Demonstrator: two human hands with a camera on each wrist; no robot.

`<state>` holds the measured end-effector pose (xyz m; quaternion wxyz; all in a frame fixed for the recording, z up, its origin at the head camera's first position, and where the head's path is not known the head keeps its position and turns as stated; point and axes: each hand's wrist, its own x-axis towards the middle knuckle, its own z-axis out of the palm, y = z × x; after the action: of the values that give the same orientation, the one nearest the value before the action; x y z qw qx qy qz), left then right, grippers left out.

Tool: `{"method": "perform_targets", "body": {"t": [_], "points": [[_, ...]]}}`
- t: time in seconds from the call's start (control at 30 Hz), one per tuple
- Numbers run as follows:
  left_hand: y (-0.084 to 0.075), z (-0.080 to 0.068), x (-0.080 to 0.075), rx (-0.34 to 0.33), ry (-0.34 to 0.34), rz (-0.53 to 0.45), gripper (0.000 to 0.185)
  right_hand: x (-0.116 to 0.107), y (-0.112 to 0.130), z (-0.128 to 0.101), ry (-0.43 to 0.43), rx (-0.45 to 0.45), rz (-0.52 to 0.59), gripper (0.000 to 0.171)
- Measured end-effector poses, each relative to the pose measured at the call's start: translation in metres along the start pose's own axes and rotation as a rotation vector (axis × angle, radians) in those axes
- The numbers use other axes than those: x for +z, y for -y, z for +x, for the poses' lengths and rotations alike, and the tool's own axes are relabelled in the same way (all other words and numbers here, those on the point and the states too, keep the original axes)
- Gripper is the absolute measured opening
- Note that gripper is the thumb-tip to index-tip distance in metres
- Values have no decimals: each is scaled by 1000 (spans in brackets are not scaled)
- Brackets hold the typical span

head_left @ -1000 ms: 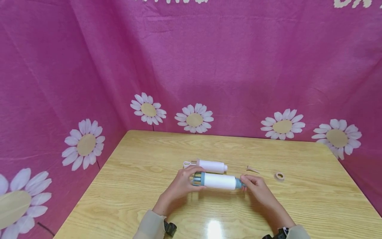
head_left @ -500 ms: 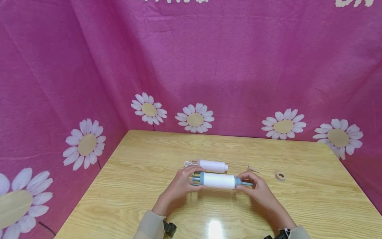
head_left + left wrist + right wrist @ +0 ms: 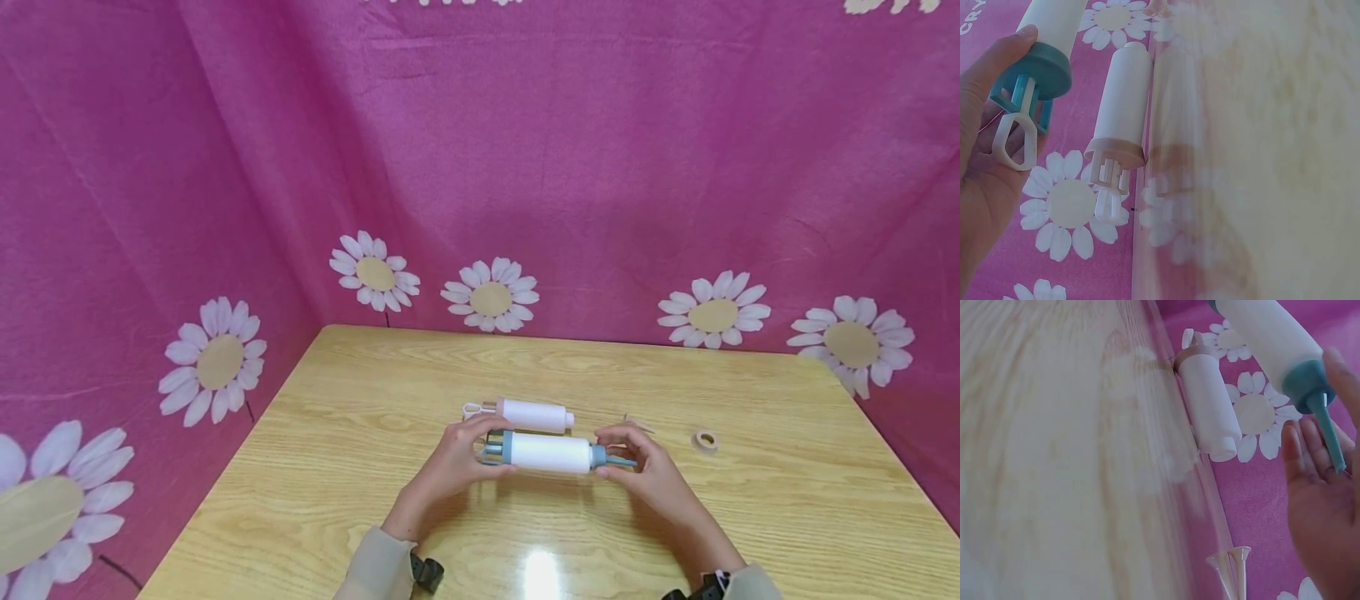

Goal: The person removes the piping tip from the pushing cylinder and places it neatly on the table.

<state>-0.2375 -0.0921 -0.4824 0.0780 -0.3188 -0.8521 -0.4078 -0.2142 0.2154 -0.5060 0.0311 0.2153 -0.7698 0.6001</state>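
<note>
A large white syringe (image 3: 551,452) with teal end fittings lies level between my hands, above the table. My left hand (image 3: 456,457) grips it by the teal collar (image 3: 1040,65), thumb on the barrel's edge; a white ring handle (image 3: 1015,142) sticks out beside the palm. At the other end, my right hand (image 3: 637,462) holds the teal cap (image 3: 1307,384) between thumb and fingers. A thin teal nozzle (image 3: 1330,434) points out from this cap over the palm. Behind it lies a second white syringe (image 3: 532,416) with a pinkish-beige collar and a ring handle.
A small beige nozzle (image 3: 637,424) lies on the wooden table (image 3: 375,375) behind my right hand. Further right lies a beige ring (image 3: 705,442). A magenta cloth with daisies (image 3: 525,167) hangs along the table's back and left edges.
A second ago my right fingers pinched the nozzle; they have shifted to the teal cap, leaving the nozzle uncovered. My left hand and the syringe have stayed nearly still.
</note>
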Motion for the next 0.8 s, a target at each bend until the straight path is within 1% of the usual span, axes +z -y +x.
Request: {"method": "perform_targets", "body": {"t": [0.1, 0.13, 0.23, 0.3, 0.4, 0.5, 0.57, 0.67, 0.8], "points": [[0, 0, 0, 11, -7, -2, 49, -1, 2, 1, -21, 88, -29, 31], [0, 0, 0, 14, -10, -3, 49, -2, 2, 2, -28, 119, -41, 30], [-1, 0, 0, 17, -14, -6, 49, -3, 4, 4, -30, 214, -59, 41], [-1, 0, 0, 11, -10, -6, 49, -3, 5, 5, -7, 266, -50, 49], [-2, -1, -1, -3, 1, -8, 50, -3, 5, 6, 34, 316, -36, 49], [-2, -1, -1, -7, 11, -12, 50, -2, 4, 5, 53, 315, -43, 40], [-2, -1, -1, -6, 14, -15, 50, -1, 4, 3, 52, 293, -57, 33], [-2, -1, -1, -6, 13, -19, 51, 0, 4, 1, 23, 262, -72, 25], [-1, -2, -2, -4, 5, -13, 50, 2, 3, 0, -17, 184, -82, 25]]}}
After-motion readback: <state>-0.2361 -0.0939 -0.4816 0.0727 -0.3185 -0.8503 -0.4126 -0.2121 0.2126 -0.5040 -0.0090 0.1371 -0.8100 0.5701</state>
